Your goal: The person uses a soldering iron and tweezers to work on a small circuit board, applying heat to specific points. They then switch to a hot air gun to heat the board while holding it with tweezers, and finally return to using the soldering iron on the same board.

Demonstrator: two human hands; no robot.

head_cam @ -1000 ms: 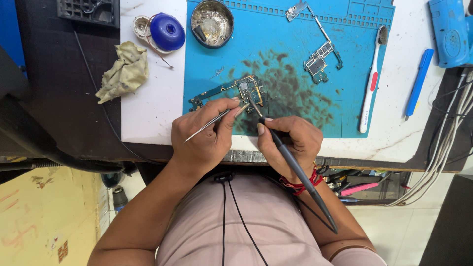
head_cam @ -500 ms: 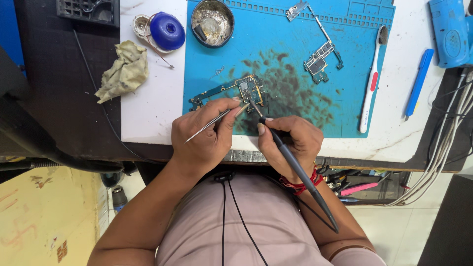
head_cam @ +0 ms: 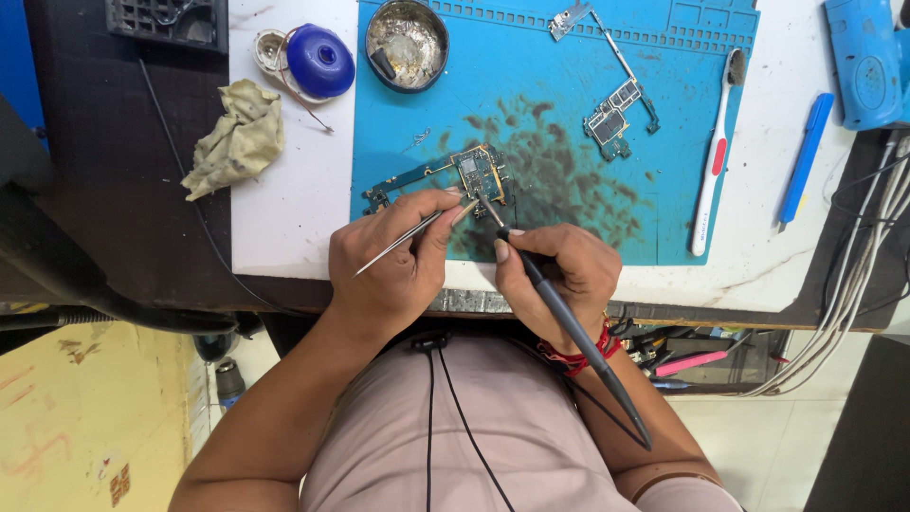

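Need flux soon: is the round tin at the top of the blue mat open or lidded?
Open. The round tin shows its greyish contents from above, with no lid on it; a blue cap lies beside it on the white table.

Quick tally, all counted off the bench: two circuit boards are seen, one point(head_cam: 479, 173) under the tools and one point(head_cam: 611, 121) further up the single blue mat point(head_cam: 569, 57). One pair of tweezers point(head_cam: 403, 239), one soldering iron point(head_cam: 569, 327), one toothbrush point(head_cam: 716, 156), one blue pen point(head_cam: 804, 159), one rag point(head_cam: 237, 140), one round tin point(head_cam: 408, 43) are counted.
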